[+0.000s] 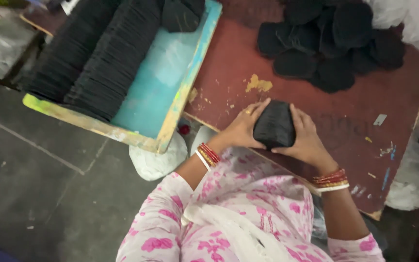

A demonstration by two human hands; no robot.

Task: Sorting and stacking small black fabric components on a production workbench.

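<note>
A squared-up stack of black fabric pieces (273, 127) stands on edge at the near rim of a dark red table (229, 63). My left hand (242, 127) presses its left side, a ring on one finger and red and white bangles at the wrist. On the stack's right side lies my right hand (308, 138), fingers wrapped over its top edge. Both hands clamp the stack between them. Further back on the table lies a loose heap of round black pieces (333, 43).
A turquoise wooden tray (168, 73) at the left carries long rows of stacked black pieces (95, 53). White plastic bags (158, 162) sit on the grey floor below the table edge, and another (408, 191) is at the right. A small metal blade (379, 119) lies on the table.
</note>
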